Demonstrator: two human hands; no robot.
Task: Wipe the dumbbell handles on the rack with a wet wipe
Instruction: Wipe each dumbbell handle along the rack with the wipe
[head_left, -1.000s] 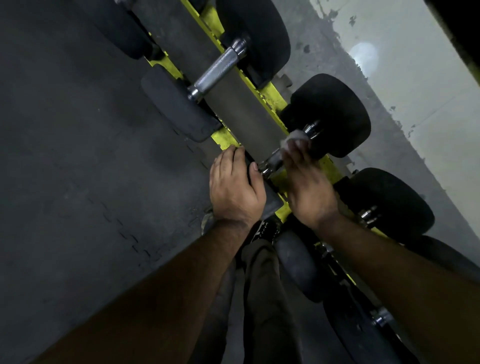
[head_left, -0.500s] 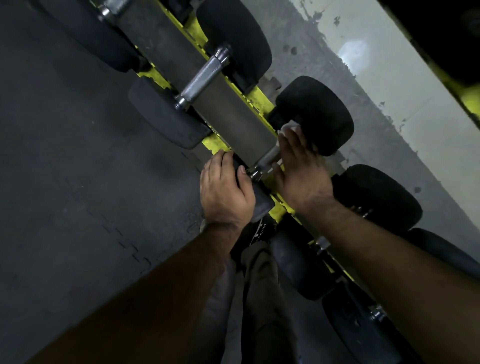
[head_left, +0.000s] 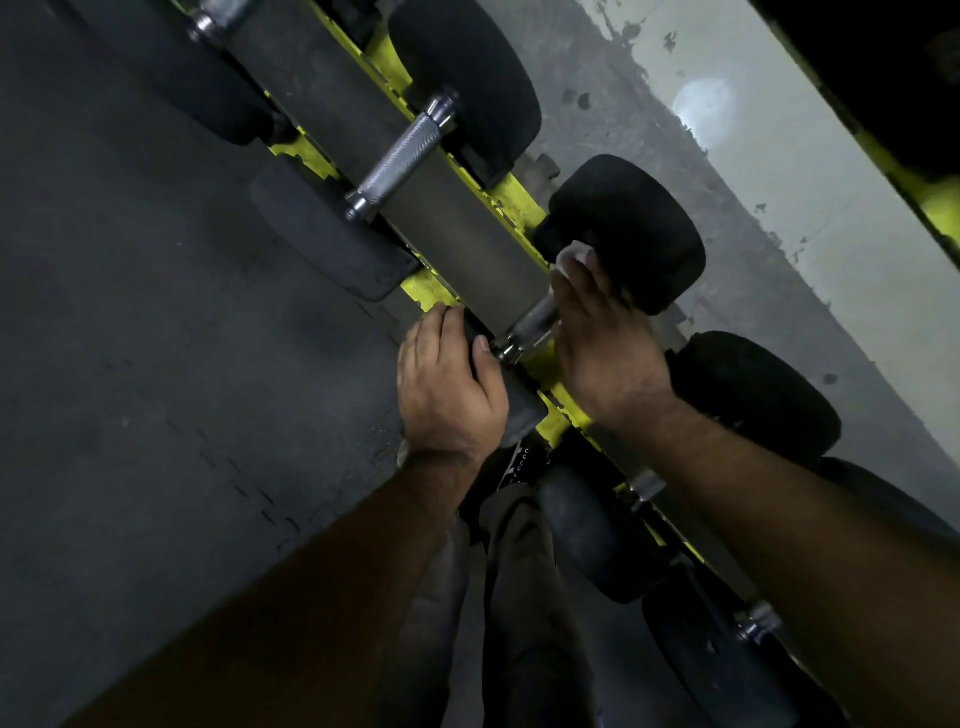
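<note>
The right hand, at centre frame, wraps the wet wipe around the dumbbell handle. Over the last second the wipe has moved up the handle to the far black head. The left hand still grips the near head, steadying it. This stroke appears near its end; the neighbouring handle is probably next.

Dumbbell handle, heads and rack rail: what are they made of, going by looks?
Dumbbell handle: bright metal, probably chromed steel; it shines and shows cross-hatched knurling. Dumbbell heads: matte black, no glint, likely rubber-coated. Rack rail: yellow-painted metal, it seems; the paint is chipped and scuffed along the edge.
</note>
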